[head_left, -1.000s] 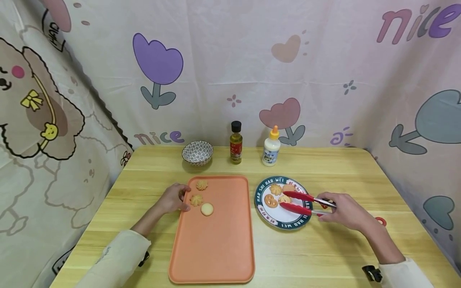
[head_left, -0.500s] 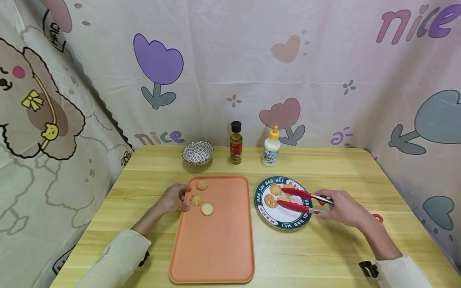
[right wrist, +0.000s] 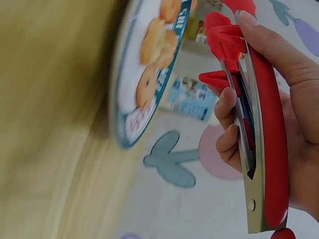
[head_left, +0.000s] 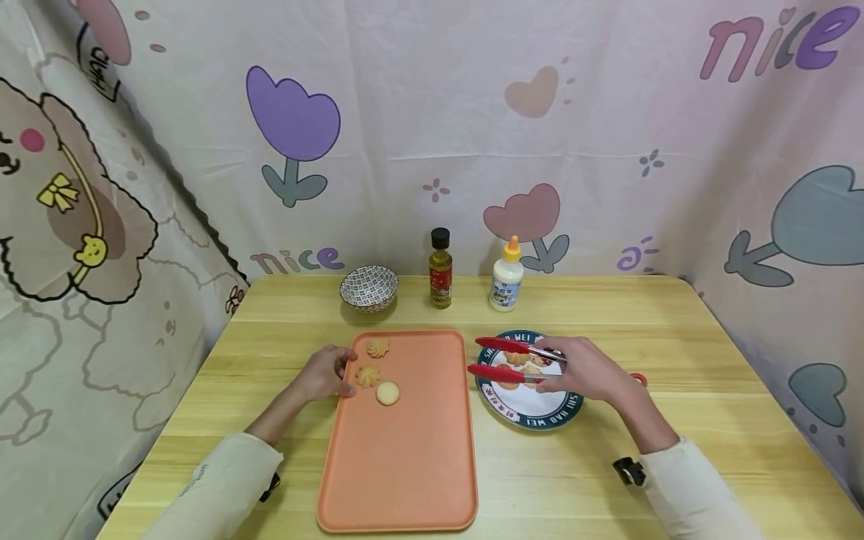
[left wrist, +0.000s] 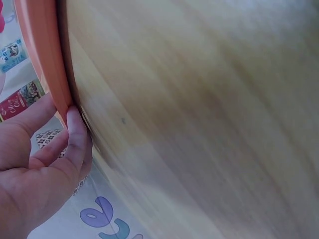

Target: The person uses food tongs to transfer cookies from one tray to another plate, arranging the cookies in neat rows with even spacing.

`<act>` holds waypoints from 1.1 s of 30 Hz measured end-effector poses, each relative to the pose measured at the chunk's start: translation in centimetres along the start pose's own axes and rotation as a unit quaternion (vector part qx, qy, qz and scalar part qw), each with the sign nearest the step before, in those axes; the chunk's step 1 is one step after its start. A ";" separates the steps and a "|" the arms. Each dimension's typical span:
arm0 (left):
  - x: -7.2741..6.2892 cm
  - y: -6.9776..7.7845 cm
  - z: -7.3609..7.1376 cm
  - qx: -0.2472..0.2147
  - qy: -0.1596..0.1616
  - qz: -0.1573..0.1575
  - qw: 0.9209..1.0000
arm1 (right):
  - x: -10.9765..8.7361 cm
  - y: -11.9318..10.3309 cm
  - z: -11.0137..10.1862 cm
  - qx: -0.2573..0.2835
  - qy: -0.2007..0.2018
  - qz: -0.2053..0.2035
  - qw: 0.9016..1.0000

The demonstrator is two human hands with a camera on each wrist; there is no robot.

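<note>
My left hand [head_left: 326, 373] pinches the left rim of an orange tray [head_left: 401, 465], thumb and fingers meeting at its edge in the left wrist view. Two swirl-shaped cookies [head_left: 378, 348] and a plain round cookie [head_left: 388, 393] lie in the tray's upper left. In my right hand [head_left: 583, 367] I hold red-tipped metal tongs [head_left: 502, 344] over a green-rimmed plate [head_left: 567, 409]. Their tips are spread apart, between plate and tray, with nothing between them. Several cookies [right wrist: 153, 42] lie on the plate, partly hidden by the tongs in the head view.
Behind the tray stand a small patterned bowl [head_left: 369, 288], an oil bottle with a black cap [head_left: 441, 270] and a white squeeze bottle with a yellow top [head_left: 506, 279]. A printed cloth [head_left: 405, 112] hangs behind the wooden table [head_left: 675, 337].
My right hand has moved left with the tongs, carrying their tips from over the cookies to the plate's left rim. My left hand has stayed on the tray.
</note>
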State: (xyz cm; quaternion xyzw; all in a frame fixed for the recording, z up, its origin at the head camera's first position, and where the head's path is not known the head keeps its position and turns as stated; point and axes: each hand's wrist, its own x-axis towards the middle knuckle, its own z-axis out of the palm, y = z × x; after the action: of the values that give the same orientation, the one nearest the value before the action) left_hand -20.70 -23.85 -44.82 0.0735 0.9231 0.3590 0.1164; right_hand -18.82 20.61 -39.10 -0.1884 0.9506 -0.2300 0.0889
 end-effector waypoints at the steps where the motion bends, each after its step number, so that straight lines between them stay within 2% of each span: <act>1: 0.0 0.0 0.0 0.000 0.000 -0.001 1.000 | 0.4 -0.4 0.2 0.000 0.001 -0.005 1.000; 9: 0.0 0.1 0.0 0.001 0.001 0.000 1.000 | 3.0 -3.2 1.9 -0.007 -0.006 -0.050 0.999; 16: 0.1 0.2 -0.1 0.004 -0.002 -0.002 1.000 | 4.7 -5.3 3.8 0.013 -0.020 -0.087 0.996; 26: 0.1 0.1 -0.1 -0.002 -0.002 0.000 1.000 | 5.8 -7.7 6.0 0.011 -0.049 -0.138 0.989; 33: 0.0 0.0 0.0 -0.002 0.001 -0.006 1.000 | 6.3 -8.7 7.0 -0.014 -0.049 -0.154 0.987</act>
State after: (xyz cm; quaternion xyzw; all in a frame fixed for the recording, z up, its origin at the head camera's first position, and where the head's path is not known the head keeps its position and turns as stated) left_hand -20.72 -23.79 -44.83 0.0669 0.9230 0.3602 0.1177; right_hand -20.03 8.09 -41.61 -0.3449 0.9078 -0.2180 0.0966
